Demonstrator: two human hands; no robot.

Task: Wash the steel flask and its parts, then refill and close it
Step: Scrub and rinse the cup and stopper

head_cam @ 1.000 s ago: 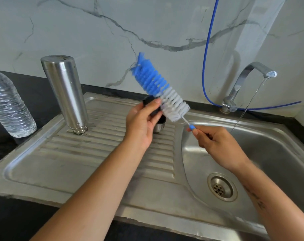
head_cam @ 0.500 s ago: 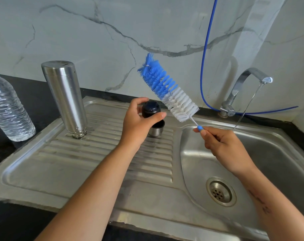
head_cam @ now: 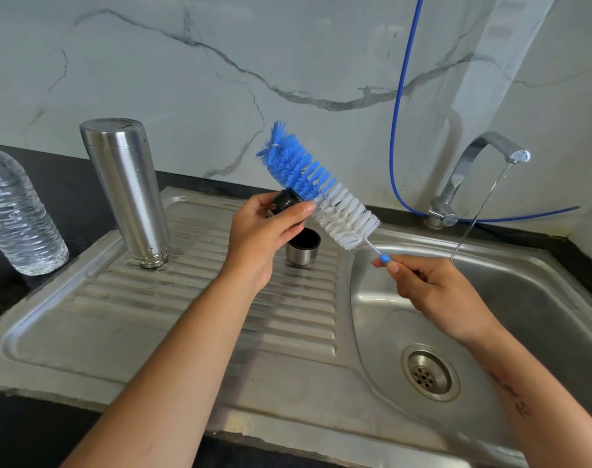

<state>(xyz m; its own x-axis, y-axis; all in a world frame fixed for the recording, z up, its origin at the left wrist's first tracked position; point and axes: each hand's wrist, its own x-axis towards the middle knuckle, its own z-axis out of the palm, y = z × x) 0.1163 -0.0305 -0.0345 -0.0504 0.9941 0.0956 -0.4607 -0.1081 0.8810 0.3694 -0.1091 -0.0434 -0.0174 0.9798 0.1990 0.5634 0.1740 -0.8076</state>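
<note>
— Two hands are up over the drainboard (head_cam: pixel 119 319); what does each hold?
— The left hand (head_cam: pixel 264 231) curls its fingers round a black stopper (head_cam: pixel 285 199). The right hand (head_cam: pixel 433 288) pinches the blue handle end of a bottle brush (head_cam: pixel 318 187), whose bristles touch the stopper.
— And the steel flask (head_cam: pixel 127 194)?
— It stands upside down on the drainboard, left of the hands. Its steel cap (head_cam: pixel 303 248) sits mouth-up just below the stopper.
— Anything else?
— The tap (head_cam: pixel 470 173) runs a thin stream into the sink basin (head_cam: pixel 541 319), and a plastic water bottle (head_cam: pixel 16 214) stands at far left.
</note>
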